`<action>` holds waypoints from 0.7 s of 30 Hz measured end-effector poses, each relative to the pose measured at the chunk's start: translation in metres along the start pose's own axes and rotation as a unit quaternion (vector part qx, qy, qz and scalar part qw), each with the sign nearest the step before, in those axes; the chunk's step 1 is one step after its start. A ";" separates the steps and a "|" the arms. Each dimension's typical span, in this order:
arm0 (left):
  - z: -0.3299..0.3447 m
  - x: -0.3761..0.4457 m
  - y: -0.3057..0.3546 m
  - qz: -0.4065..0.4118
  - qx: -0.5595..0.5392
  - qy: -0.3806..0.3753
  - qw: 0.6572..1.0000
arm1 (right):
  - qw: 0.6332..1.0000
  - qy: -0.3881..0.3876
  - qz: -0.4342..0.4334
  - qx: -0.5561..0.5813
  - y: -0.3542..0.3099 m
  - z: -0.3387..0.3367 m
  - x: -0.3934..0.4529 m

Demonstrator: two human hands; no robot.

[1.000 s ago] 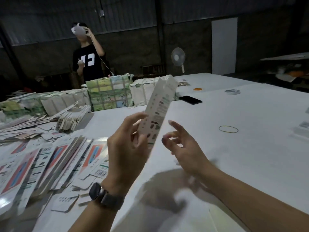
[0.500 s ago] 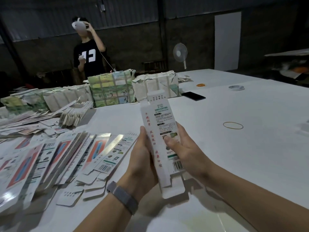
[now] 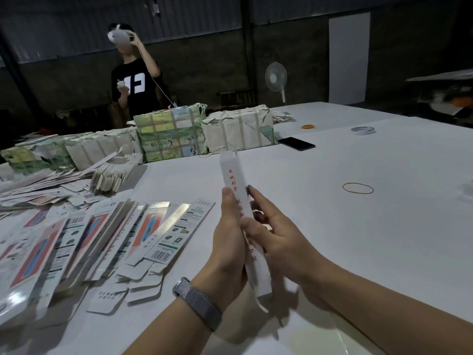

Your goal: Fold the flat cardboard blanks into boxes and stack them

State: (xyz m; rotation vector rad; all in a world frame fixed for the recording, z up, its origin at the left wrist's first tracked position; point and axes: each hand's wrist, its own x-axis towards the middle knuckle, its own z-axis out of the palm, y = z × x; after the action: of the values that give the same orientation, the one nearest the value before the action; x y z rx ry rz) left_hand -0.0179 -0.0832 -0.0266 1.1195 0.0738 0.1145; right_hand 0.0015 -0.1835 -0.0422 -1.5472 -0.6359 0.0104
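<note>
A long narrow white box blank [image 3: 234,175] with red characters down its side stands nearly upright above the white table [image 3: 384,226], seen edge-on. My left hand [image 3: 227,242] grips its left side, thumb pointing up along the panel. My right hand [image 3: 273,237] holds the right side, thumb on the front and fingers curled behind. The bottom flaps hang loose below my palms. Flat printed blanks [image 3: 84,237] lie fanned out on the table to the left.
Wrapped bundles [image 3: 171,134] of blanks line the far left side of the table, with a loose stack [image 3: 115,172] in front. A black phone [image 3: 296,143], a tape roll [image 3: 363,130] and a rubber band [image 3: 357,188] lie to the right. A person [image 3: 135,80] stands behind the bundles.
The blank came down from a raised tilted position into both hands, then turned from its printed face to its narrow side. My right hand went from open beside it to holding it.
</note>
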 end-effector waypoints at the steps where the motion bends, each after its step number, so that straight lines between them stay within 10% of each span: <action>1: 0.000 0.000 0.000 0.007 0.006 0.002 1.000 | 1.000 -0.003 -0.002 0.007 -0.001 0.000 0.000; 21: -0.019 0.009 0.007 0.069 0.158 -0.024 0.985 | 0.996 0.012 0.035 0.078 -0.001 -0.020 0.009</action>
State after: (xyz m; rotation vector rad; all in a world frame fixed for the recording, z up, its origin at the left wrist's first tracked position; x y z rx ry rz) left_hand -0.0113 -0.0620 -0.0282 1.4441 -0.0307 0.2052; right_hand 0.0163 -0.1984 -0.0356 -1.4157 -0.5494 0.0916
